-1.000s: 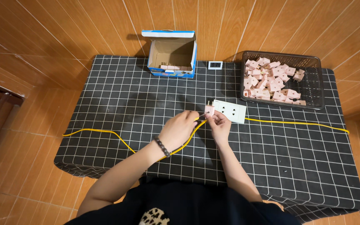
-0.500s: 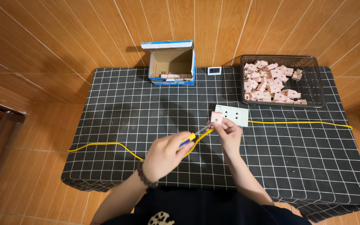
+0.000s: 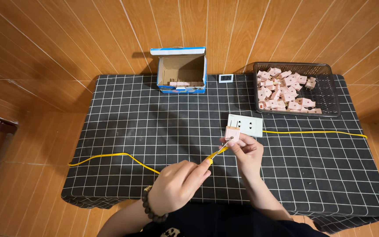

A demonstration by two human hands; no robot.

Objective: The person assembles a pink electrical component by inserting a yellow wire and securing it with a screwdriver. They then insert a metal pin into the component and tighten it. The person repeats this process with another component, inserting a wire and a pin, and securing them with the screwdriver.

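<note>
Head view, looking straight down: nearest the camera a dark garment fills the bottom edge, its pale print cut off by the frame. Above it the left hand [image 3: 178, 184], with a bracelet of dark round beads [image 3: 151, 207] at the wrist, is closed around a yellow-handled screwdriver [image 3: 216, 153]; most of the handle is buried in the fist, and only a short yellow stretch and the thin metal shaft show. The shaft's tip meets a small pink plastic block [image 3: 232, 132], boxy and matt, which the right hand [image 3: 246, 153] pinches between thumb and fingertips just above the table [image 3: 123, 131]. The hands are apart, joined only through the tool and the block. What the tip is seated in is too small to make out.

The table wears a black cloth with a white grid, hanging soft over the edges. A thin yellow cord [image 3: 110, 156] snakes from the left edge towards the hands, vanishes behind them, and shows again running off to the right. Just beyond the block lies a flat white rectangular plate [image 3: 246, 125] with dark slots.

Farther back stand an open cardboard box [image 3: 181, 72] with blue trim, its contents in shadow, a small white square gadget [image 3: 226, 78] with a grey screen, and a dark wire-mesh basket [image 3: 330, 94] heaped with more pink blocks [image 3: 284, 90]. Glossy wood-grain tiles surround everything.
</note>
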